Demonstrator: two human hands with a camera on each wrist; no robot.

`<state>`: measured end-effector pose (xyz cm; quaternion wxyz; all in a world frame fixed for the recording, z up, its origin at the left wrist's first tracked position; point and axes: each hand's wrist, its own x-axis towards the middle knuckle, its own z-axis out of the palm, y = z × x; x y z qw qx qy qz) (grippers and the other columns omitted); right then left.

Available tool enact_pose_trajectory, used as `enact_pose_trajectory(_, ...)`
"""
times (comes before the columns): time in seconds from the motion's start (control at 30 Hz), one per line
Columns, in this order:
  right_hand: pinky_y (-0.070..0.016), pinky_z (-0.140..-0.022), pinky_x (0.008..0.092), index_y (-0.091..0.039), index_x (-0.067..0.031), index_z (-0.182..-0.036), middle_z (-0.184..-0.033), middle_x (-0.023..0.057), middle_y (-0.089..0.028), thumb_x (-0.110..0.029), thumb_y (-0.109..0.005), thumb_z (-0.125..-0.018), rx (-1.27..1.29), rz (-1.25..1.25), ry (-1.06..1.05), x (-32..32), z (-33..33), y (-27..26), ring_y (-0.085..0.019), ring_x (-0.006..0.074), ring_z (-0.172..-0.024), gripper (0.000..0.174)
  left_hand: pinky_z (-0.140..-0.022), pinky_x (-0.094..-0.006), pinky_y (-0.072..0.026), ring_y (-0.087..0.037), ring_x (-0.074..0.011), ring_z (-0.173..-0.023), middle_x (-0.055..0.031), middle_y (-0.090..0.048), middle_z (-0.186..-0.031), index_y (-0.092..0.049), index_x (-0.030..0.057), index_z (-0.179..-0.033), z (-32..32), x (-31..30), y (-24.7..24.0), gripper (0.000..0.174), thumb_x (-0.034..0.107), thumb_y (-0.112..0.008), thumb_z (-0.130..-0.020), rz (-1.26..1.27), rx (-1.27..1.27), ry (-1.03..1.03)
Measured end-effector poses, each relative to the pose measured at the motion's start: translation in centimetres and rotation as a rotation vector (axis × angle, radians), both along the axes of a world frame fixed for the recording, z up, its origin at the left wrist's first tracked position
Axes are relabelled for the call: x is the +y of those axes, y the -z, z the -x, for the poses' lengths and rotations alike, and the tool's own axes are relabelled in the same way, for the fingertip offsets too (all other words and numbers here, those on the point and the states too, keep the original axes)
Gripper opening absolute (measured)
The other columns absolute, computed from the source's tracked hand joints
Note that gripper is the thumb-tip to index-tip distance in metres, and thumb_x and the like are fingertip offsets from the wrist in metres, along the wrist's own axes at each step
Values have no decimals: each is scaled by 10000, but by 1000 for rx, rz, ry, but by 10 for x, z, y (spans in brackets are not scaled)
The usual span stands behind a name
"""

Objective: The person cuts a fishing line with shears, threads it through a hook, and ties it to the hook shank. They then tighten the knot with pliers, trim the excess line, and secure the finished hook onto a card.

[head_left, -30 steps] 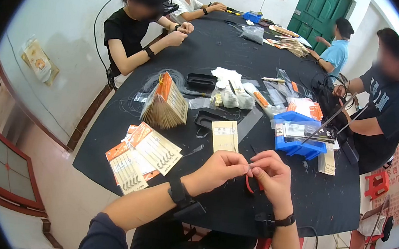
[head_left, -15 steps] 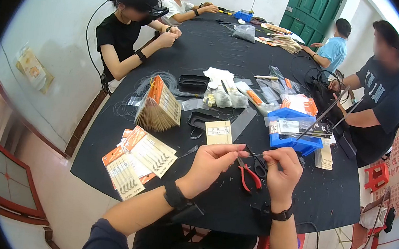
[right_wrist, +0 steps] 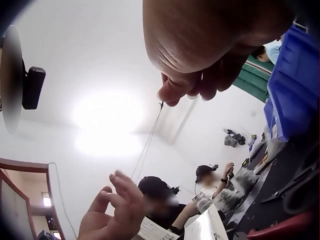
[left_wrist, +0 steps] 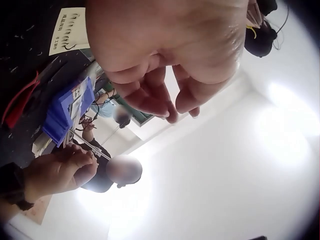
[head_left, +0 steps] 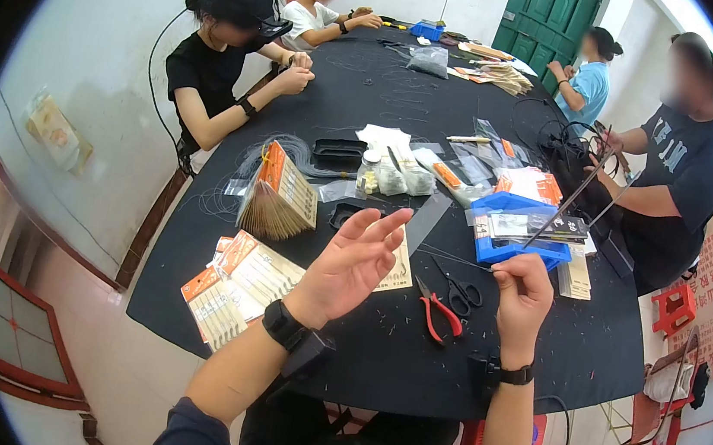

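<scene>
The right hand (head_left: 522, 299) pinches a small dark piece (right_wrist: 161, 105) between thumb and fingertip; thin line (right_wrist: 148, 142) runs from it toward the left hand. Raised with its fingers spread and loosely bent, the left hand (head_left: 350, 267) shows its palm in the head view; whether the line touches its fingers I cannot tell. Between and below the hands, red-handled pliers (head_left: 437, 311) and black scissors (head_left: 461, 296) lie on the black table. Partly behind the left hand is a cream card (head_left: 397, 272) with hooks on it.
Hook cards (head_left: 227, 291) lie at the left, below a fanned card stack (head_left: 286, 193). A blue bin (head_left: 519, 250) with packets stands at the right, a black tray (head_left: 339, 153) and bagged items (head_left: 418, 177) farther back. Several people sit around the table.
The hands have moved apart from their meeting over the pliers. The left hand has opened and turned palm up; the right keeps its pinch. Pliers and scissors are now uncovered.
</scene>
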<state>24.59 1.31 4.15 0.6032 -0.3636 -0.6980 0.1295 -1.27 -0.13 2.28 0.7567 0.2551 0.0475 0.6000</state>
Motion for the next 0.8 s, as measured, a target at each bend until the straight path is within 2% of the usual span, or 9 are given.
enact_pose_trajectory(0.07, -445, -654, 255, -665, -4, -804, -770, 56, -629, 5, -736, -785, 2, 4, -4, -1, 0, -1, -588, 156, -719, 74, -864, -272, -485, -550, -124, -1013, -96, -547, -1339, -678, 163, -1137, -3, 4, 3, 391, -101, -576, -868, -126, 182, -87)
enact_pose_trajectory(0.17, -444, -648, 255, -668, -6, -798, -767, 54, -629, 18, -733, -778, -14, 11, -21, -1, 1, -1, -589, 155, -713, 72, -793, -222, -464, -539, -62, -904, -64, -575, -1248, -712, 138, -1079, -5, 3, 6, 352, -97, -636, -828, -165, 490, -144)
enact_pose_trajectory(0.27, -441, -638, 258, -676, -7, -795, -759, 53, -628, 31, -732, -765, -47, 16, -36, -3, 3, -2, -589, 157, -706, 74, -681, -176, -415, -493, -9, -780, -10, -573, -1137, -743, 95, -978, -9, -2, 2, 228, -43, -676, -809, -361, 1005, -325)
enact_pose_trajectory(0.3, -440, -634, 259, -678, -8, -794, -757, 54, -627, 34, -733, -760, -59, 19, -40, -3, 5, -2, -589, 159, -703, 77, -585, -168, -367, -455, 3, -680, 27, -561, -1014, -757, 75, -919, -12, -3, 1, 160, 10, -713, -779, -377, 1098, -409)
enact_pose_trajectory(0.4, -435, -619, 263, -686, -8, -798, -750, 55, -624, 50, -729, -748, -85, 9, -35, -4, 6, -3, -587, 161, -692, 88, -548, -182, -353, -427, -5, -612, 31, -585, -962, -757, 73, -904, -15, -5, 2, 151, 27, -722, -765, -402, 1251, -500)
enact_pose_trajectory(0.6, -437, -610, 263, -688, -6, -800, -752, 54, -624, 68, -721, -745, -114, 12, -15, -6, 7, -6, -588, 159, -687, 98, -527, -203, -349, -407, -32, -574, 14, -596, -795, -752, 66, -900, -13, -5, -3, 146, 63, -746, -754, -465, 1358, -625)
enact_pose_trajectory(0.7, -440, -614, 262, -686, -3, -800, -750, 57, -624, 65, -725, -742, -117, 23, -15, -6, 8, -6, -590, 162, -687, 98, -536, -215, -372, -430, -41, -581, 0, -613, -777, -743, 57, -882, -15, -7, -6, 127, 83, -754, -758, -458, 1361, -607)
enact_pose_trajectory(0.8, -442, -617, 262, -682, -2, -798, -748, 59, -621, 52, -729, -746, -130, 13, -7, -6, 8, -7, -591, 165, -686, 89, -541, -220, -391, -460, -53, -584, -12, -639, -810, -732, 45, -865, -17, -8, -5, 111, 92, -759, -769, -364, 1338, -455)
